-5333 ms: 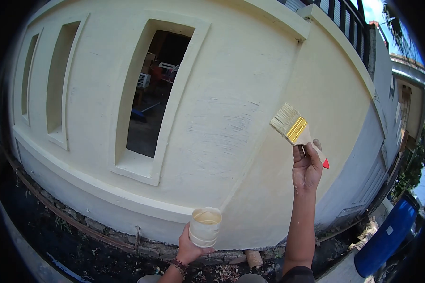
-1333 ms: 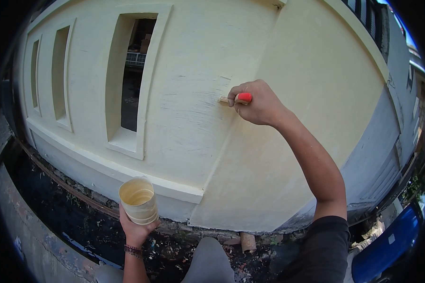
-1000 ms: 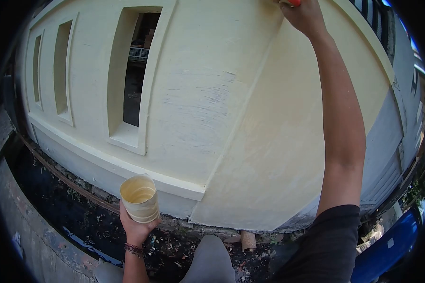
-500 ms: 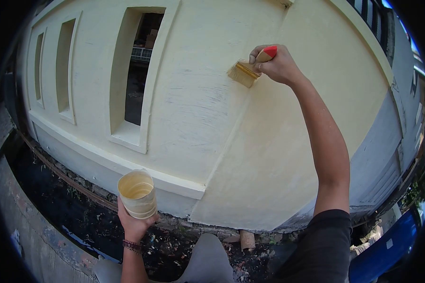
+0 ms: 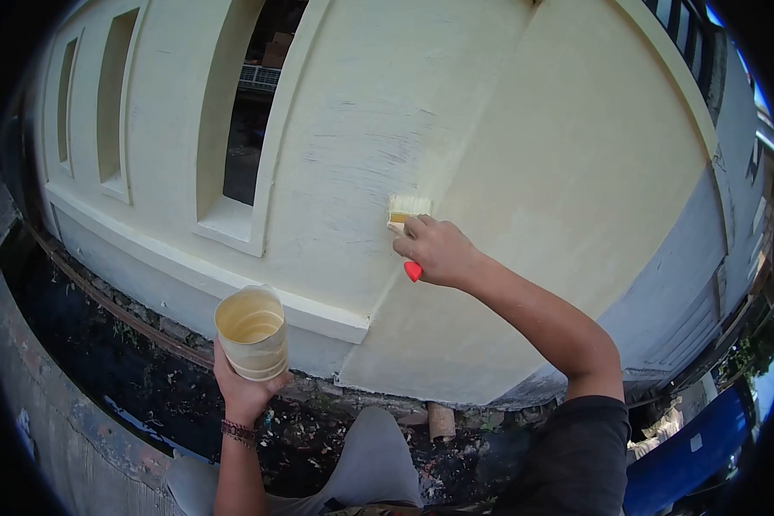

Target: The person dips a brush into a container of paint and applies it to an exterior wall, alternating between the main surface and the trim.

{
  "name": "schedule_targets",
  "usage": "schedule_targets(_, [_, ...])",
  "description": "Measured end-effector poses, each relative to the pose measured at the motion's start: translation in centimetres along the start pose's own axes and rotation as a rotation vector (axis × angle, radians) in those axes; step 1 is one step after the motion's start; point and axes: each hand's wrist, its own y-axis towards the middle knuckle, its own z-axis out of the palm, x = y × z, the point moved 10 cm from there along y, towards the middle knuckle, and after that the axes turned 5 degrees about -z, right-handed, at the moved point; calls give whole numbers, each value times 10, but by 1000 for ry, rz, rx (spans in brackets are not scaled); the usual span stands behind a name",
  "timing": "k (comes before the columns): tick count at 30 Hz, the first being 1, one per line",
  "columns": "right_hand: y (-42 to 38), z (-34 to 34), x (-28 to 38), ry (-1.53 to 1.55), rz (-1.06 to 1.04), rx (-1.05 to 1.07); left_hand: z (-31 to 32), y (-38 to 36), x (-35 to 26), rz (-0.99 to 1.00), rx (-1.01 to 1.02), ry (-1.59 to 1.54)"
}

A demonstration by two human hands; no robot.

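My right hand (image 5: 439, 250) grips a wide paintbrush (image 5: 409, 207), its bristles up against the cream wall (image 5: 525, 232) and its red handle tip pointing down. Greyish streaks and patches show through the paint just above and left of the bristles. Low on the left, my left hand (image 5: 242, 385) is wrapped round a cream-coated paint cup (image 5: 258, 357). The cup is held upright, with its open top towards me and yellowish paint coating the inside.
Narrow window openings (image 5: 239, 129) pierce the wall on the left, above a protruding ledge (image 5: 318, 320). A dark, littered ditch (image 5: 146, 378) runs along the wall's foot, with a pipe stub (image 5: 441, 421) sticking out. At lower right stands a blue barrel (image 5: 688, 447).
My right hand has brought the brush down and left along the wall, turning it from handle up to handle down. My left hand still holds the cup in nearly the same place.
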Motion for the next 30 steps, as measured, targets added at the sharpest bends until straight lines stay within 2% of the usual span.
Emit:
schedule_targets(1, [4,-8,-3,2,-1,0,-1,1,0,10,-3,5])
schedule_targets(3, [13,-37,-52,433,220,-55,-1,1,3,2,4,11])
schedule_targets(4, [15,-70,-90,364,268,-203,-1,2,5,-3,6,14])
schedule_targets(5, [9,-89,-137,591,484,-253,0,1,4,-7,6,17])
schedule_targets(6, [7,-118,-167,599,546,-337,2,0,3,-18,12,-4])
schedule_targets(7, [10,-155,-181,452,516,-435,4,0,3,-28,15,-27])
schedule_targets(8, [10,-196,-174,262,405,-640,4,0,7,-34,13,-27])
schedule_targets(9, [12,-225,-163,0,277,-751,6,-1,10,-24,33,-19])
schedule_targets(10, [16,-235,-153,-264,277,-705,7,-2,12,-12,53,-10])
schedule_targets(12, [19,-220,-123,-439,152,-723,9,-3,17,-23,66,-7])
schedule_targets(13, [23,-192,-114,-470,155,-624,10,-3,18,-26,73,-7])
schedule_targets(16, [15,-47,-60,-501,107,-286,11,-2,18,-23,78,-3])
schedule_targets(17, [5,-5,-24,-503,15,-267,10,-2,20,-27,83,-2])
schedule_targets(18, [-2,28,10,-351,-25,-119,9,-1,23,-16,92,-5])
schedule_targets(20, [-12,63,42,155,23,137,7,1,24,-3,98,-3])
schedule_targets(21, [-7,55,34,156,22,135,7,2,24,-1,97,-16])
schedule_targets(23, [3,20,-32,460,257,42,8,2,23,-4,99,-26])
schedule_targets(24, [5,-18,-74,475,372,-160,9,2,21,-4,93,-26])
schedule_targets(25, [1,-49,-110,598,475,-295,8,2,19,-3,88,-23])
schedule_targets(26, [0,-81,-133,575,526,-387,9,3,17,-5,86,-19])
schedule_targets(28, [5,-157,-132,166,340,-648,9,2,14,-5,78,-23])
schedule_targets(29, [5,-178,-125,-48,275,-708,9,2,15,-15,80,-20])
schedule_targets(30, [5,-171,-122,-41,279,-701,10,1,16,-22,89,-14])
